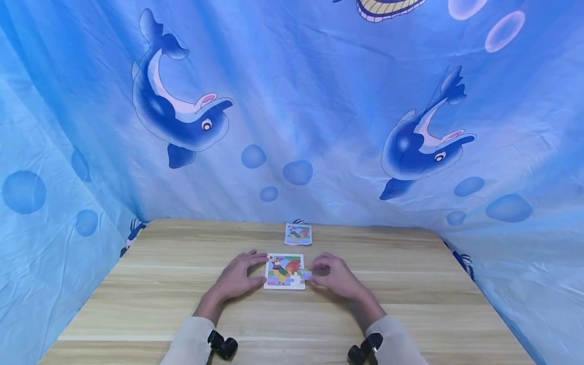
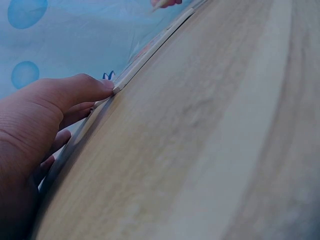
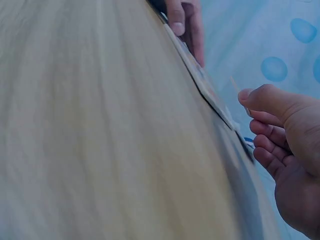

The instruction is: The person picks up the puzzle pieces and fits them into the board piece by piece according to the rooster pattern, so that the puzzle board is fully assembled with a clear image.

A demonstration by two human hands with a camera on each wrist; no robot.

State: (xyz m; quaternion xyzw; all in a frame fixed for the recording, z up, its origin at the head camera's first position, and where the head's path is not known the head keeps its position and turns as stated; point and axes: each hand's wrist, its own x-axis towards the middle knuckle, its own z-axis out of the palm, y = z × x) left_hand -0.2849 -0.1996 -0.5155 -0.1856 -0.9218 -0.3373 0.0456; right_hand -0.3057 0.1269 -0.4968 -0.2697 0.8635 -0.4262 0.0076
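Observation:
A square jigsaw puzzle board (image 1: 278,288) with a rooster picture and a white border lies flat on the table. Its lower right part shows a bare white patch. My left hand (image 1: 234,276) rests at the board's left side, fingers extended; in the left wrist view the thumb (image 2: 102,86) touches a corner. At the right side, my right hand (image 1: 336,276) pinches a small puzzle piece (image 1: 305,274) between thumb and index finger. In the right wrist view this piece (image 3: 235,86) is seen edge-on, held tilted above the board, other fingers curled.
Behind the board, a small card (image 1: 298,234) with a similar rooster picture lies near the table's back edge. The wood-grain table (image 1: 164,284) meets a blue curtain (image 1: 292,111) printed with dolphins and bubbles, which hangs at the back and both sides.

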